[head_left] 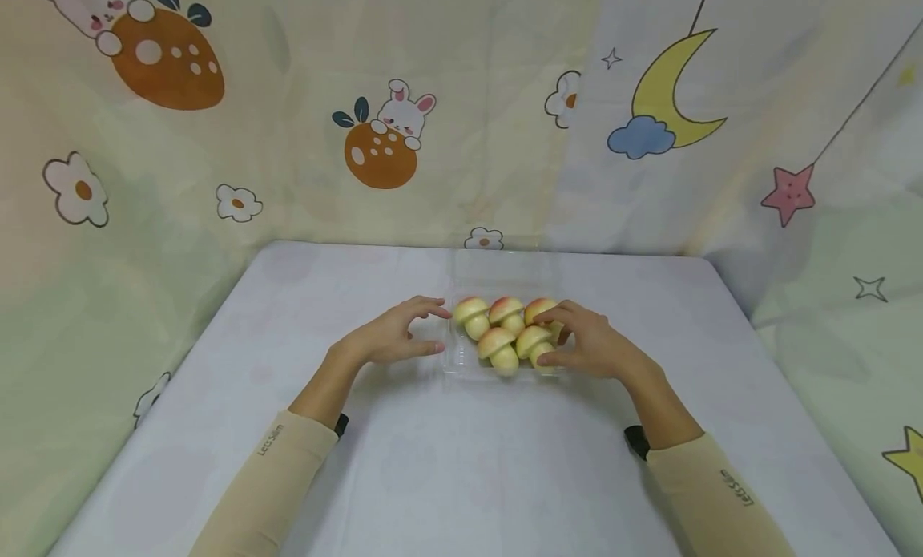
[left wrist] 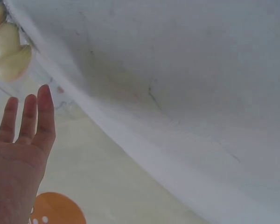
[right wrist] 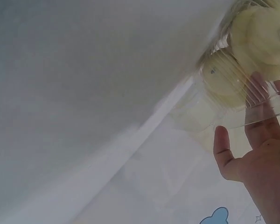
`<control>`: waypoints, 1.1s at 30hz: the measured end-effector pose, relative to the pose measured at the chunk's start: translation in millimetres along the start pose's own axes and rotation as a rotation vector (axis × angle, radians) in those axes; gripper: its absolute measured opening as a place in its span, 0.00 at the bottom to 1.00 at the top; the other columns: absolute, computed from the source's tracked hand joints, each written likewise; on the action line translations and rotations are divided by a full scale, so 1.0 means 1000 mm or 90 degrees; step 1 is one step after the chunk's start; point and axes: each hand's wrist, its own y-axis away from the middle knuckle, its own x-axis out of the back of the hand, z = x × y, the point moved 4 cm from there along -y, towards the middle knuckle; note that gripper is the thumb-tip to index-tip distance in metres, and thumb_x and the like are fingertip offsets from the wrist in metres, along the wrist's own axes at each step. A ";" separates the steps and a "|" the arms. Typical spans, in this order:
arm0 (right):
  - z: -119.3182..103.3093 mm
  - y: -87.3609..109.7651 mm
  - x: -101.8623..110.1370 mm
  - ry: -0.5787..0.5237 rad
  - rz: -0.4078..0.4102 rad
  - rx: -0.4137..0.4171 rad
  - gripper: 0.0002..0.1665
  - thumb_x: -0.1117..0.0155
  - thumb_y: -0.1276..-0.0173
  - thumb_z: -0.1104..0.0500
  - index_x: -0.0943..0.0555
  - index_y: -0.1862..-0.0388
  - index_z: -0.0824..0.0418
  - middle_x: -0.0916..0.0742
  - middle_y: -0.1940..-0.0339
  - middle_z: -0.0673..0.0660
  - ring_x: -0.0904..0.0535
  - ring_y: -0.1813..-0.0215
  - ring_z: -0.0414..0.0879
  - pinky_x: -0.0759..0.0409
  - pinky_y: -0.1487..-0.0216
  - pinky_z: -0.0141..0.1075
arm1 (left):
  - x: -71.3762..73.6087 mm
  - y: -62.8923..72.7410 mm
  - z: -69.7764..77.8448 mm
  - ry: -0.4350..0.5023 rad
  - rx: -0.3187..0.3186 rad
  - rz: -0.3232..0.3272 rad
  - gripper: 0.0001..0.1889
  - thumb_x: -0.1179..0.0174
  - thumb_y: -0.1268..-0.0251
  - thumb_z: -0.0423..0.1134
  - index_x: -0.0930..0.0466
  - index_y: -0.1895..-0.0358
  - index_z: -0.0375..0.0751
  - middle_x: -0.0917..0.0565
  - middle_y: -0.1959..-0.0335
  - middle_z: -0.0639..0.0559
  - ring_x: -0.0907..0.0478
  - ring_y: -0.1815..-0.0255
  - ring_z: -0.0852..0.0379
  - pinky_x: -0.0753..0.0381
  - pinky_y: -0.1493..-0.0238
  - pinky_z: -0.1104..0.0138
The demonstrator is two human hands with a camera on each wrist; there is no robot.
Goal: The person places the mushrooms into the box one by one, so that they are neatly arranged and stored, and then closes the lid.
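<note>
Several yellow mushroom-shaped pieces (head_left: pixel 497 347) with reddish caps lie in two rows in a clear plastic box (head_left: pixel 461 363). My left hand (head_left: pixel 395 332) is at the box's left side, fingers spread, thumb apart and nothing held. The left wrist view also shows that hand (left wrist: pixel 23 140) with its fingers extended near the pieces (left wrist: pixel 9 51). My right hand (head_left: pixel 594 341) reaches over the box's right side, its fingers over the rightmost pieces. In the right wrist view, fingers show through the clear wall by the pieces (right wrist: pixel 224 77), while the thumb (right wrist: pixel 222 147) stands apart.
The box's clear lid (head_left: pixel 505 268) is folded back behind it. A white cloth covers the table (head_left: pixel 461 469). Behind and beside the table hangs a printed curtain (head_left: pixel 288 140) with rabbits, flowers, a moon and stars.
</note>
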 end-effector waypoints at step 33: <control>0.002 -0.006 0.006 -0.030 0.030 0.010 0.16 0.25 0.33 0.50 0.13 0.50 0.54 0.15 0.49 0.52 0.18 0.48 0.53 0.19 0.47 0.56 | 0.019 -0.030 0.002 -0.039 0.040 0.040 0.42 0.35 0.31 0.57 0.44 0.19 0.51 0.39 0.21 0.45 0.35 0.25 0.40 0.32 0.28 0.44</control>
